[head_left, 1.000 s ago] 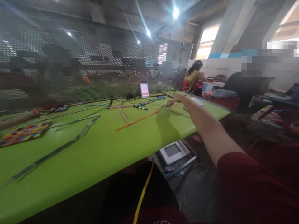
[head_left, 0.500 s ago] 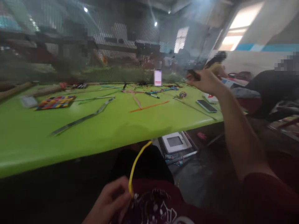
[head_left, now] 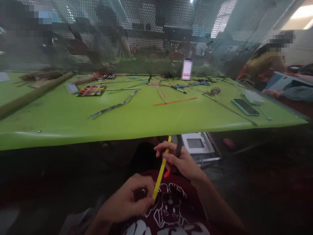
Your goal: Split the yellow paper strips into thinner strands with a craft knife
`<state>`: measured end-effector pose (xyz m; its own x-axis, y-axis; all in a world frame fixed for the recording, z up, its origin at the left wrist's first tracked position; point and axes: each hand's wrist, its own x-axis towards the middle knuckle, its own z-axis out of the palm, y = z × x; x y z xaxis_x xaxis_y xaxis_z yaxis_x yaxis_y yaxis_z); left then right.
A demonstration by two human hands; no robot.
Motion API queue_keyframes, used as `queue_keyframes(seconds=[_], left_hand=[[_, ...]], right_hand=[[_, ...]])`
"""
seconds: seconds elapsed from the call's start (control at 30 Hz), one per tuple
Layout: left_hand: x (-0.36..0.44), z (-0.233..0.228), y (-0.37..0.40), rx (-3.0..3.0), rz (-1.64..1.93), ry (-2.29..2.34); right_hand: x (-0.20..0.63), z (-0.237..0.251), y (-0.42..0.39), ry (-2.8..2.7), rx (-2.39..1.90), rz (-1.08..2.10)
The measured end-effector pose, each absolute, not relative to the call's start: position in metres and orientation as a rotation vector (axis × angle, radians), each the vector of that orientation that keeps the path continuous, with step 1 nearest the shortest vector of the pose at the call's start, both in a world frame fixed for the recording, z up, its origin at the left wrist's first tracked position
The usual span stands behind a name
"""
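Observation:
Above my lap, a flat yellow strip (head_left: 160, 176) runs slanted between my two hands. Its lower end is pinched between the thumb and fingers of my left hand (head_left: 133, 199). Farther up, my right hand (head_left: 179, 160) has the strip between thumb and fingers, with the strip's top end sticking out near the table edge. That same hand also holds a slim dark object (head_left: 179, 149) with a red end (head_left: 167, 173) showing below the palm; its kind I cannot make out.
On the green table (head_left: 137, 120) lie a grey strip (head_left: 117, 107), an orange strip (head_left: 176, 101), a colourful woven piece (head_left: 91, 90), a pen (head_left: 179, 89) and a phone (head_left: 245, 107). A long pole (head_left: 36, 94) lies left. Another person (head_left: 264, 62) is at the right.
My right hand has come down from above the table's right side, dark object in it, and now grips the yellow strip. The view has turned right and levelled.

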<state>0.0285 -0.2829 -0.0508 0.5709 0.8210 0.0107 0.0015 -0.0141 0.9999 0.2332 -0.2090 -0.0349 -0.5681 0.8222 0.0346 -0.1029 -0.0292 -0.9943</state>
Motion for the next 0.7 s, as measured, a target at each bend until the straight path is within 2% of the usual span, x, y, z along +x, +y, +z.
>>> queue_keyframes(seconds=[0.13,0.33,0.57,0.7], left_hand=[[0.016,-0.058,-0.288,1.708,0.627,0.68],[-0.016,-0.083,-0.294,1.756,0.492,0.728],[-0.035,-0.107,-0.283,1.524,0.52,1.093],[-0.042,-0.115,-0.278,1.405,0.577,1.116]], right_hand=[[0.246,-0.037,-0.208,-1.474,-0.965,1.48],[0.287,-0.036,-0.212,-1.656,-1.166,1.236],[0.287,-0.035,-0.212,-1.831,-1.105,0.959],[0.28,-0.036,-0.208,-1.752,-1.087,0.883]])
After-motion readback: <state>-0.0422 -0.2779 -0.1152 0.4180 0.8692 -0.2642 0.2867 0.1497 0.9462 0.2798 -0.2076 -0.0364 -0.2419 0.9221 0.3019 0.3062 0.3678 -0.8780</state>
